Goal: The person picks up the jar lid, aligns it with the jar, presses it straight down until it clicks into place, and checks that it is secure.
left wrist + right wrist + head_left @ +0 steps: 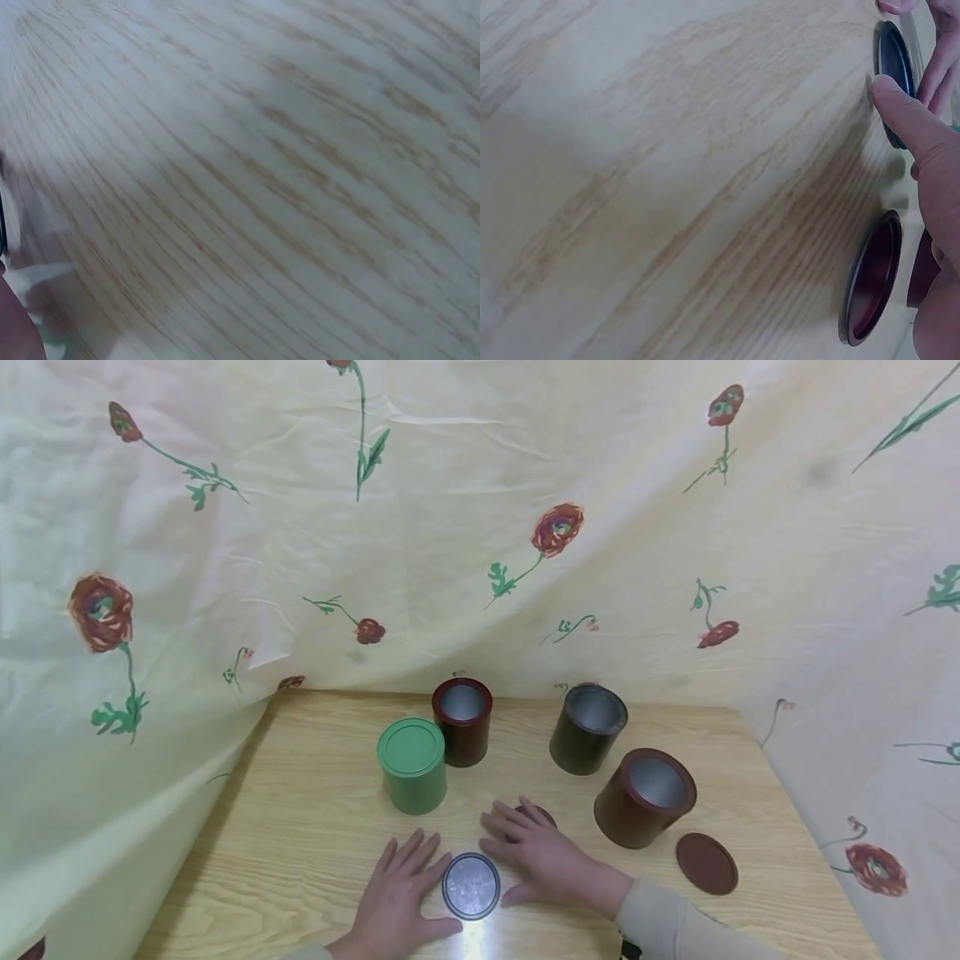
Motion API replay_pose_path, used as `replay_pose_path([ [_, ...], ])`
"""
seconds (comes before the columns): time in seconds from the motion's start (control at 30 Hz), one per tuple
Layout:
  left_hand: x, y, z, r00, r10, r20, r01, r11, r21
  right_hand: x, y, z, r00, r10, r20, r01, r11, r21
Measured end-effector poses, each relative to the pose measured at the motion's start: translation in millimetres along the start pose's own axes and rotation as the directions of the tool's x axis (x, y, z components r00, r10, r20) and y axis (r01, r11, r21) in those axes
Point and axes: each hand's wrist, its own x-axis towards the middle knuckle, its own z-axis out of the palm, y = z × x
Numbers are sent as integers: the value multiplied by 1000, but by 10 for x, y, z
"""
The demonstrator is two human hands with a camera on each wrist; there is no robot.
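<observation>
A small round lid (471,886), grey with a dark rim, lies flat on the wooden table between the two hands. My left hand (397,897) is spread on its left side, forefinger tip near the rim and thumb stretched out below it. To its right, my right hand (543,860) reaches out with fingers extended, partly covering a dark red lid (546,814). From the right wrist, the thumb tip shows right at the edge of the dark lid (896,71). Only a sliver of hand (19,330) enters the left wrist view.
Behind the hands stand a green can (411,752) with its lid on, an open dark red can (462,727) and an open black can (587,735). Farther right are another open dark red can (633,810) and a dark red lid (707,863). Flowered cloth (450,527) hangs around the table (300,793).
</observation>
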Motion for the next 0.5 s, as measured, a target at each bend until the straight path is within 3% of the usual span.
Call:
replay_pose_path([
  [0.23, 24, 38, 22, 999, -31, 26, 31, 999, -9, -11, -18, 56, 1000, 10, -3, -10, 1000, -9],
  [0.5, 38, 54, 28, 998, -45, 36, 46, 999, -21, 4, -78, 82, 999, 10, -39, -8, 999, 50],
])
